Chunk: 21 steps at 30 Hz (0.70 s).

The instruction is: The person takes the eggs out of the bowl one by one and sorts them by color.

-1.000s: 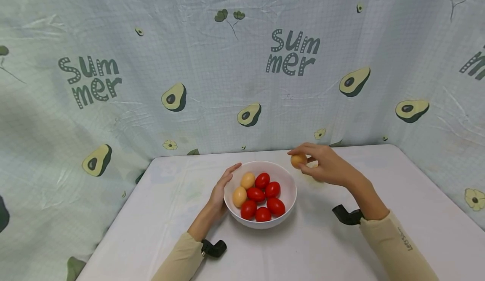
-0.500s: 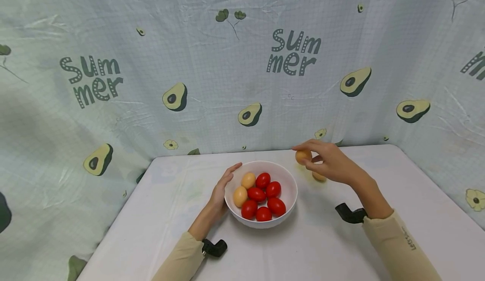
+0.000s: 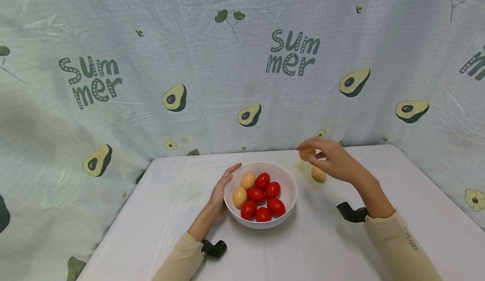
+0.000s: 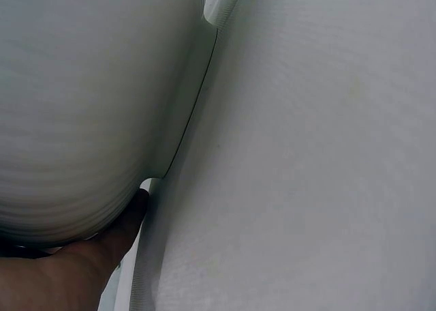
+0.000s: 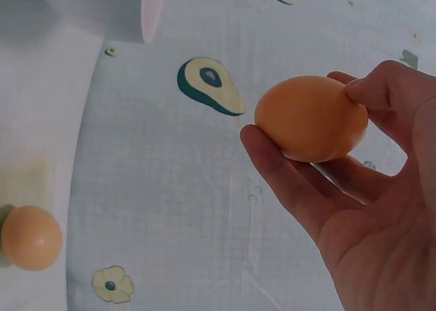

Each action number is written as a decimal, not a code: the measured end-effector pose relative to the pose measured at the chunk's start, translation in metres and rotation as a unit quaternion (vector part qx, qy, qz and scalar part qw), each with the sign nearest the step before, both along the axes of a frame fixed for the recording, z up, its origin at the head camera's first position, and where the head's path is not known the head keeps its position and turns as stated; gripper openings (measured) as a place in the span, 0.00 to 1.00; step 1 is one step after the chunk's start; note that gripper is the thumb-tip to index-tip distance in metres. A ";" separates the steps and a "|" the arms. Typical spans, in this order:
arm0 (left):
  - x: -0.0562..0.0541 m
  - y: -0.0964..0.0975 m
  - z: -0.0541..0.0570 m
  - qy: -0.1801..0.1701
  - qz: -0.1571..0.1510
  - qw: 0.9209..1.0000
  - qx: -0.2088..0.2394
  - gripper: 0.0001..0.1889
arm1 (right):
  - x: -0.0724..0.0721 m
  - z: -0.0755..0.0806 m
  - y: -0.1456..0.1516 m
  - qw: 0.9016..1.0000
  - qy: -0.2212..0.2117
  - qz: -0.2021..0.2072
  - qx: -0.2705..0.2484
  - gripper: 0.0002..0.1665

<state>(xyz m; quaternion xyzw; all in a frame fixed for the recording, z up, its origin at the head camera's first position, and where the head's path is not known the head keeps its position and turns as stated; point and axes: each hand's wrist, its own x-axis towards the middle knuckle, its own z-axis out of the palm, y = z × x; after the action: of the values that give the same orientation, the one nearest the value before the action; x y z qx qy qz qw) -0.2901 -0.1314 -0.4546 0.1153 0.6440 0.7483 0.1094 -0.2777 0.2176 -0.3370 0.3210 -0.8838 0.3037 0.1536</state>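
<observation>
Between the thumb and fingers of my right hand (image 3: 335, 159) is a brown egg (image 5: 310, 119), held above the back of the table. Another egg (image 3: 318, 174) lies on the cloth just below that hand. My left hand (image 3: 221, 190) rests along the left outer side of a white bowl (image 3: 289, 184), its fingers fairly straight. Inside the bowl are two tan eggs, the nearer one (image 3: 239, 196) by the left wall, and several glossy red oval things (image 3: 256, 195) that look like plum tomatoes. In the left wrist view the bowl's wall covers part of that hand.
A white cloth covers the table (image 3: 182, 213), whose back edge runs just behind the bowl. Behind it hangs a curtain (image 3: 212, 62) printed with avocados and lettering. Each wrist wears a black camera mount, the right one (image 3: 352, 212) standing off the sleeve.
My right hand has moved right and slightly back with the egg, away from the bowl. The egg on the table has come into fuller view. Left hand and bowl stay put.
</observation>
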 end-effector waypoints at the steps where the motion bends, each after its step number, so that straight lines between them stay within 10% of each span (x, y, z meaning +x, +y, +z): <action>1: 0.000 0.000 0.000 0.001 0.000 1.000 -0.001 0.29 | 0.000 0.000 0.001 1.000 0.001 -0.001 -0.002 0.16; 21: 0.001 0.000 0.002 0.003 -0.001 1.000 0.008 0.29 | -0.003 0.003 0.016 0.999 0.027 -0.030 0.013 0.23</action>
<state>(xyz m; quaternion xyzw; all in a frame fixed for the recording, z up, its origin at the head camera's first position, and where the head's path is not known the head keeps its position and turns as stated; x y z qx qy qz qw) -0.2888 -0.1311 -0.4529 0.1191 0.6384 0.7528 0.1075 -0.2807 0.2337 -0.3340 0.3039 -0.8927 0.2787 0.1820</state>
